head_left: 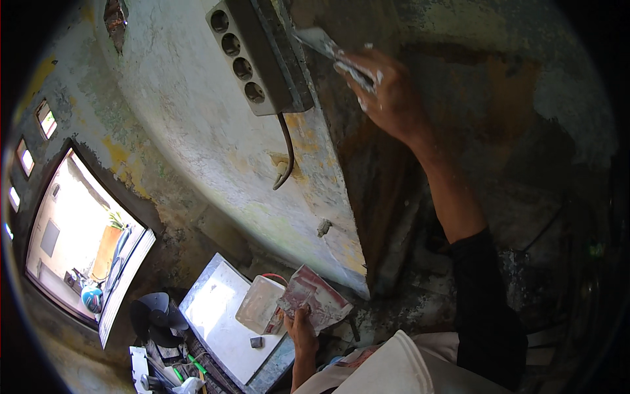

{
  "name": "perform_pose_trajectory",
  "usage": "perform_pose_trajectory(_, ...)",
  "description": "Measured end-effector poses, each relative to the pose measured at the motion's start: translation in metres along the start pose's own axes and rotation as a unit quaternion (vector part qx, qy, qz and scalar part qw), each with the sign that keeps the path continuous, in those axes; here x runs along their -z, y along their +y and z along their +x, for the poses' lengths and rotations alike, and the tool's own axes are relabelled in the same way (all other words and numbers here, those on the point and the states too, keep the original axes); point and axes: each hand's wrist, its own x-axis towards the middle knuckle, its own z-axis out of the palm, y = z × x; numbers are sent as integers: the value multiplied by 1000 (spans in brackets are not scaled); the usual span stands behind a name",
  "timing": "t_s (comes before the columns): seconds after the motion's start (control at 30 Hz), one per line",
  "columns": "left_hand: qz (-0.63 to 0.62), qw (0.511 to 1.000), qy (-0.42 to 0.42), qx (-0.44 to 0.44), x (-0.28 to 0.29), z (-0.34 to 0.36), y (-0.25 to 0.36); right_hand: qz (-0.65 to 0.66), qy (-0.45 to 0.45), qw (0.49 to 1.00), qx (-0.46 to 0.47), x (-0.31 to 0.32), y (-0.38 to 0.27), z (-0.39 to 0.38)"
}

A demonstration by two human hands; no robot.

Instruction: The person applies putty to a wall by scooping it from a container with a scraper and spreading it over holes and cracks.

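My right hand [387, 98] is raised and closed around the handle of a putty knife [321, 41], smeared with white filler. The blade reaches the wall corner [344, 164] just right of a power strip [239, 59]; whether it touches the wall I cannot tell. White smears also mark my fingers. Low in the view, my left hand [302, 335] grips the lower edge of a flat reddish board [321, 299] coated with whitish paste. Next to that board stands a pale plastic tub [252, 305], partly hidden by it.
A white tabletop [226, 328] carries the tub and a small dark block [256, 342]. Black fan blades [157, 318] and assorted tools lie left of it. A cable [289, 154] hangs from the power strip into the wall. A window opening [85, 236] is at far left.
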Motion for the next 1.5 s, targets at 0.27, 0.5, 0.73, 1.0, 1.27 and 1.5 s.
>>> perform_pose_trajectory(0.27,-5,1000,-17,4,-5,8,-4,39,18,994,-101,-36,-40,-94)
perform_pose_trajectory(0.5,11,1000,-16,-2,-5,-8,-6,75,34,987,-137,11,-31,-64)
perform_pose_trajectory(0.73,-3,1000,-7,23,-11,-17,-7,28,9,993,-116,-7,-11,10)
perform_pose_trajectory(1.0,-5,1000,5,2,-7,-11,2,109,-49,964,-237,-7,-27,-146)
perform_pose_trajectory(1.27,-14,1000,-23,10,-8,-9,-10,19,51,997,-55,4,21,4)
perform_pose_trajectory(1.5,-25,999,-34,-13,-4,-22,-4,50,14,997,-62,-33,-3,-53)
